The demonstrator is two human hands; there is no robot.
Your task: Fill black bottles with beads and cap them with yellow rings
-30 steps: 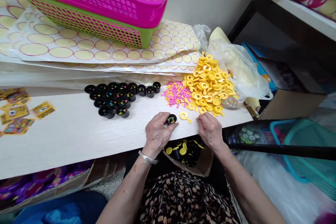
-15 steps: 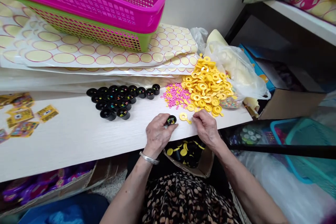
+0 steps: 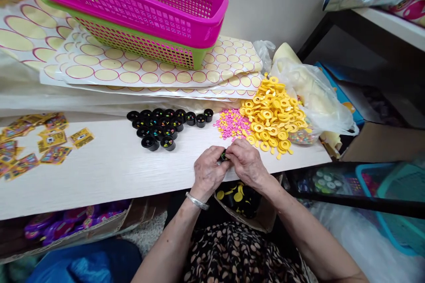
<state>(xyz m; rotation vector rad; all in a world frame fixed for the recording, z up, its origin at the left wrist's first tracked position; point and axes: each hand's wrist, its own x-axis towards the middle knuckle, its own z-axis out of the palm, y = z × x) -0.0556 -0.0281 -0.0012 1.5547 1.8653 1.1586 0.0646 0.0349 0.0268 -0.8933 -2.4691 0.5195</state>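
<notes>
My left hand (image 3: 210, 169) is closed around a small black cup (image 3: 223, 155) at the front edge of the table. Over the cup's mouth, my right hand (image 3: 246, 162) has its fingers pinched together; whatever they hold is hidden. Both hands touch at the fingertips and cover most of the cup. Just beyond them lies a scatter of tiny pink and yellow pieces (image 3: 230, 124). A heap of yellow plastic rings with short tabs (image 3: 270, 117) rises to the right of it. Several black cups with coloured bits inside (image 3: 156, 131) stand grouped to the left.
Stacked pink and green baskets (image 3: 139, 22) sit on sheets printed with circles (image 3: 109, 75) at the back. Orange printed cards (image 3: 53, 139) lie at left. Below the edge, a box (image 3: 270, 216) holds black and yellow parts. A plastic bag (image 3: 315, 88) stands right.
My right hand has moved left to meet the left hand at the cup. The single yellow ring that lay between the hands no longer shows there. The view has shifted left.
</notes>
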